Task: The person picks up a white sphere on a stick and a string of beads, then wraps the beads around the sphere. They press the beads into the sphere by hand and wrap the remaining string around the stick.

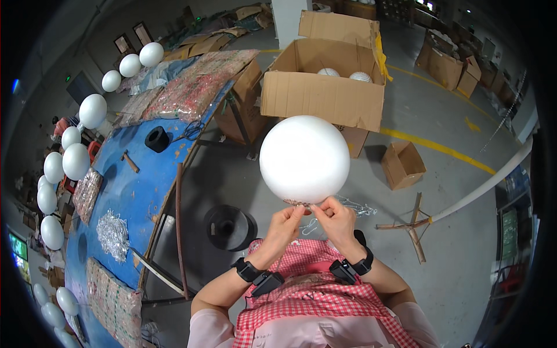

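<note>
A large smooth white ball (304, 158) is right in front of me. At its near lower edge shows a narrow brownish, patterned strip (296, 202). My left hand (283, 228) is closed there in a pinch, thumb and fingertips together. Close beside it, my right hand (336, 221) also pinches at the ball's edge. What lies between the fingertips is too small to make out. A silvery bead string (355, 206) lies in loose loops beyond my right hand, partly hidden behind it.
To the left, a blue table (125, 191) bears a hammer (130, 162), a black roll (156, 139), a silvery bead heap (114, 235) and wrapped bundles. White balls (93, 111) hang along its far side. Ahead stands an open carton (322, 95); a smaller box (403, 165) sits right.
</note>
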`<state>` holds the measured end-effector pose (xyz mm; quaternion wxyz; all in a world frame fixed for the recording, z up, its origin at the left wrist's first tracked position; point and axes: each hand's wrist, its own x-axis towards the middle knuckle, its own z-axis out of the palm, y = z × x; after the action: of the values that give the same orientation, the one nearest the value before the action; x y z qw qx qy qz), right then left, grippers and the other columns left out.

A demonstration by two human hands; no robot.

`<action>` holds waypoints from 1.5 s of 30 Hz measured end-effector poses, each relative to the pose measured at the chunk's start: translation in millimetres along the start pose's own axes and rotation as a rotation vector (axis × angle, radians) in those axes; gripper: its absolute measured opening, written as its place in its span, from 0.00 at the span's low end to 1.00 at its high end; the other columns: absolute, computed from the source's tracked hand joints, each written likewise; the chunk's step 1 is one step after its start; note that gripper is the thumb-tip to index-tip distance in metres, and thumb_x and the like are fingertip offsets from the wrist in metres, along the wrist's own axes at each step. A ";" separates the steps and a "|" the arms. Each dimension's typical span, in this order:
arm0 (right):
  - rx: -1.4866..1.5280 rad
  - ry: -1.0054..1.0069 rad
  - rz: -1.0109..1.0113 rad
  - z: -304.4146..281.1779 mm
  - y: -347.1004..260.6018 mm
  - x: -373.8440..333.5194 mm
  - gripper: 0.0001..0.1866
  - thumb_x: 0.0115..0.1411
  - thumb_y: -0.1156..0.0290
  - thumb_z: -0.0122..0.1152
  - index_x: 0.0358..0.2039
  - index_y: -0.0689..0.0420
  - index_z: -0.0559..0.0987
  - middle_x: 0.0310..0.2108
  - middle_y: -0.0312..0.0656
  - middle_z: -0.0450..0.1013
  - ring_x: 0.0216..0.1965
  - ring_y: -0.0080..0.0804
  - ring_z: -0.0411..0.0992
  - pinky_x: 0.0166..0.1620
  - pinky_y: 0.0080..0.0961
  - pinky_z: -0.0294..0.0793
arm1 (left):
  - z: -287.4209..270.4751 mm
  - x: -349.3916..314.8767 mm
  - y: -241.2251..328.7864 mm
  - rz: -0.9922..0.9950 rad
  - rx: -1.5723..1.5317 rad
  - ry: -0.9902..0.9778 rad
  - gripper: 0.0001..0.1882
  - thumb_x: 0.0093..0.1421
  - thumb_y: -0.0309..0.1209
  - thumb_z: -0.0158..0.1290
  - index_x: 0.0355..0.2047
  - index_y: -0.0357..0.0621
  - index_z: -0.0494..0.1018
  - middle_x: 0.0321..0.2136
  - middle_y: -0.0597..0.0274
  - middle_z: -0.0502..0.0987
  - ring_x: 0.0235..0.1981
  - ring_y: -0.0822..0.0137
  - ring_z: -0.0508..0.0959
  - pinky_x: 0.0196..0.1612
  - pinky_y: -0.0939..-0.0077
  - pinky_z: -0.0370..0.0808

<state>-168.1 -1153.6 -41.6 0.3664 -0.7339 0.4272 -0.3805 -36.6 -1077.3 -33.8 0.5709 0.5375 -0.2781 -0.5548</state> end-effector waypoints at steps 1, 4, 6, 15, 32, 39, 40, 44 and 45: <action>0.011 0.003 0.005 1.9 -0.8 0.1 0.13 0.51 0.62 0.65 0.20 0.56 0.74 0.12 0.38 0.71 0.14 0.31 0.70 0.19 0.26 0.65 | -2.3 0.9 -0.5 -0.008 0.015 0.015 0.21 0.66 0.45 0.43 0.31 0.39 0.73 0.11 0.79 0.55 0.10 0.84 0.51 0.14 0.84 0.46; -0.024 -0.066 -0.009 2.3 -8.1 0.5 0.11 0.52 0.64 0.64 0.22 0.57 0.75 0.11 0.37 0.70 0.13 0.28 0.69 0.19 0.25 0.64 | -5.2 -0.9 5.7 -0.037 0.036 0.046 0.21 0.66 0.45 0.44 0.30 0.39 0.72 0.10 0.80 0.54 0.10 0.84 0.50 0.14 0.84 0.45; 0.059 -0.133 0.021 -2.7 -7.8 2.6 0.11 0.52 0.65 0.64 0.22 0.58 0.75 0.12 0.38 0.70 0.13 0.27 0.69 0.19 0.25 0.64 | -8.0 -2.5 9.0 -0.058 0.038 0.066 0.22 0.66 0.47 0.43 0.29 0.38 0.71 0.11 0.79 0.53 0.11 0.84 0.50 0.14 0.84 0.44; 0.140 -0.085 -0.086 1.4 -0.8 0.4 0.10 0.52 0.71 0.65 0.24 0.63 0.75 0.15 0.38 0.69 0.16 0.19 0.64 0.21 0.20 0.63 | -19.2 -4.1 4.9 -0.060 -0.024 0.060 0.29 0.66 0.53 0.36 0.30 0.37 0.70 0.12 0.79 0.50 0.12 0.83 0.49 0.15 0.84 0.44; 0.283 -0.225 0.062 -3.4 -4.3 3.5 0.11 0.55 0.71 0.63 0.21 0.63 0.73 0.10 0.27 0.60 0.15 0.11 0.53 0.18 0.17 0.52 | -15.5 -9.2 7.4 -0.041 0.054 0.088 0.24 0.66 0.48 0.41 0.32 0.36 0.72 0.11 0.80 0.52 0.11 0.83 0.50 0.14 0.84 0.46; 0.482 -0.221 0.058 -18.2 -5.5 3.3 0.07 0.57 0.76 0.60 0.22 0.62 0.74 0.17 0.26 0.66 0.19 0.08 0.58 0.21 0.11 0.54 | -16.8 -9.7 -1.2 -0.038 -0.064 0.033 0.29 0.66 0.53 0.37 0.34 0.35 0.71 0.11 0.79 0.50 0.11 0.83 0.48 0.15 0.84 0.45; 0.520 -0.244 0.066 -22.1 -9.4 2.5 0.07 0.57 0.76 0.60 0.22 0.62 0.74 0.17 0.26 0.66 0.19 0.09 0.58 0.21 0.11 0.55 | -15.8 -10.7 1.2 -0.042 -0.030 0.027 0.29 0.66 0.53 0.37 0.33 0.36 0.71 0.11 0.78 0.51 0.11 0.82 0.49 0.14 0.84 0.46; 0.550 -0.296 0.022 -28.6 -40.0 -15.2 0.08 0.57 0.76 0.60 0.22 0.63 0.74 0.15 0.26 0.65 0.18 0.09 0.58 0.20 0.13 0.55 | -11.2 -7.9 -0.2 -0.045 -0.074 0.061 0.27 0.66 0.50 0.41 0.26 0.37 0.73 0.09 0.76 0.55 0.09 0.81 0.52 0.12 0.83 0.46; 0.405 -0.280 -0.154 -30.7 -46.8 -16.6 0.08 0.56 0.77 0.60 0.21 0.62 0.74 0.15 0.27 0.66 0.18 0.09 0.59 0.20 0.13 0.56 | -11.2 -7.2 -3.1 -0.046 -0.074 0.060 0.27 0.66 0.50 0.41 0.26 0.37 0.73 0.09 0.76 0.55 0.09 0.81 0.52 0.12 0.83 0.46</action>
<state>-184.3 -1128.0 8.3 0.5313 -0.7215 0.2303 -0.3797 -29.1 -1066.6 -37.7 0.5854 0.5388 -0.2279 -0.5613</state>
